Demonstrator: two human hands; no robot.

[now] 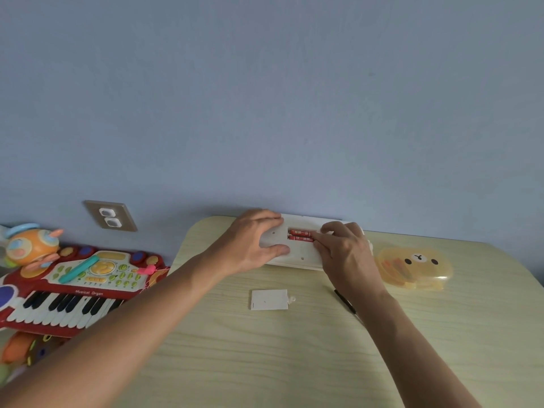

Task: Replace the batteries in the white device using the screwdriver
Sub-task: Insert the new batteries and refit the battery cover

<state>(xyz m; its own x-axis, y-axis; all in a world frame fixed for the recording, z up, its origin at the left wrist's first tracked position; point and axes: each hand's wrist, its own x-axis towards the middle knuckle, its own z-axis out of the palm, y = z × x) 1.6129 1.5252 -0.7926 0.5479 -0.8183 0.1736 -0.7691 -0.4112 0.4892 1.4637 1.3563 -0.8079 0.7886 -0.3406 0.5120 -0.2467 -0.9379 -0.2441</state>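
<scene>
Device (297, 254), white and long, lies back side up at the far edge of the table (265, 363), close against the blue wall (265, 98), its battery bay open with two red batteries (300, 235) lying side by side in it.

Off the table's left edge sits a red toy keyboard (67, 293) with an orange round toy (31, 247) behind it; a wall socket (110, 215) is above them. The keyboard's right end comes near the table's rounded left corner.

The left hand (253, 242) holds the device's left part, fingers curled over its far edge by the wall and thumb pressed on the near side, just left of the bay. Nearer the viewer, the white bay cover (269, 299) lies flat on bare table, with a tiny pale piece (292, 299) just beside its right edge; I cannot tell what that is.

The right hand (344, 251) rests over the device's right part, fingertips (319, 241) pressing at the right end of the batteries, fingers bent; it grips nothing that I can see. Under that wrist a thin dark screwdriver (346, 301) lies on the table, partly hidden by the forearm.

Right of the device, apart from it, is a yellow bear-face box (415, 267), shut, with reddish things dimly visible inside. The near half of the table is open wood grain between the two forearms.
</scene>
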